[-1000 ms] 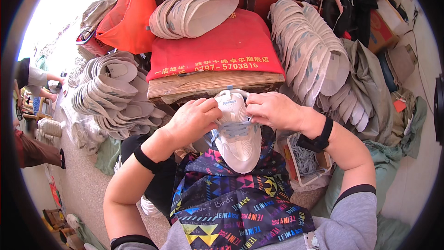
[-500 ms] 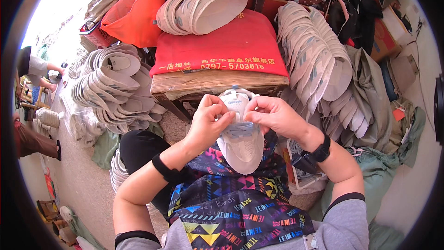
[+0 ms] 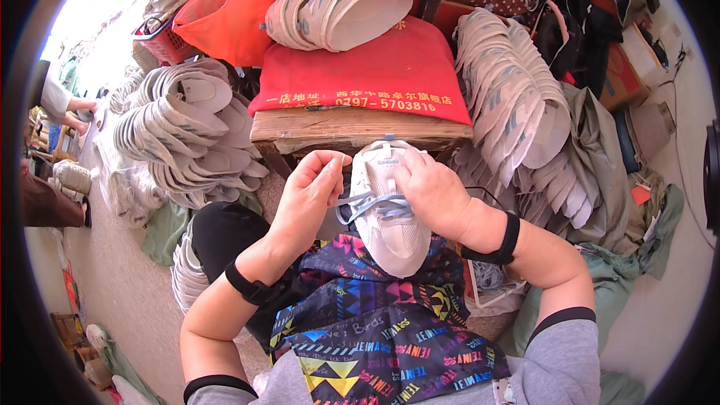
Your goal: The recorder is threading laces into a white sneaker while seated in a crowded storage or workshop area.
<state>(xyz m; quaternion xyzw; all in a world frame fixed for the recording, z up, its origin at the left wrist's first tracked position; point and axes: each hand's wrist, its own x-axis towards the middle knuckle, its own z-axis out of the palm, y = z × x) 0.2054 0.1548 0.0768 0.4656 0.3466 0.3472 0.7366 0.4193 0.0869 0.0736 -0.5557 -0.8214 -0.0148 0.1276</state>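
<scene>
"One shoe (image 3: 391, 244) in work among so many. Where is it?"

"Over the apron (image 3: 390, 341), toe toward the person, heel end up by the edge of the tabletop (image 3: 352, 127). I'd guess that lets the lap bear it and turns the blue lace (image 3: 388, 205) into plain view."

"And the right hand (image 3: 433, 189)?"

"Fingers bent over the shoe's upper right side, probably steadying it. Whether they grip or only press, I can't tell."

"The left hand (image 3: 311, 187)?"

"Just left of the shoe, thumb and forefinger drawn together. The lace trails out toward that hand, but I can't tell whether the fingers have it."

"Why the red cloth (image 3: 360, 79)?"

"To keep the stack (image 3: 300, 24) on it clean, perhaps. Those are nested, likely to save room, like the left pile (image 3: 172, 131) and the right pile (image 3: 510, 86)."

"And the box (image 3: 501, 298) of laces?"

"Below the right forearm, where it seems handy."
</scene>
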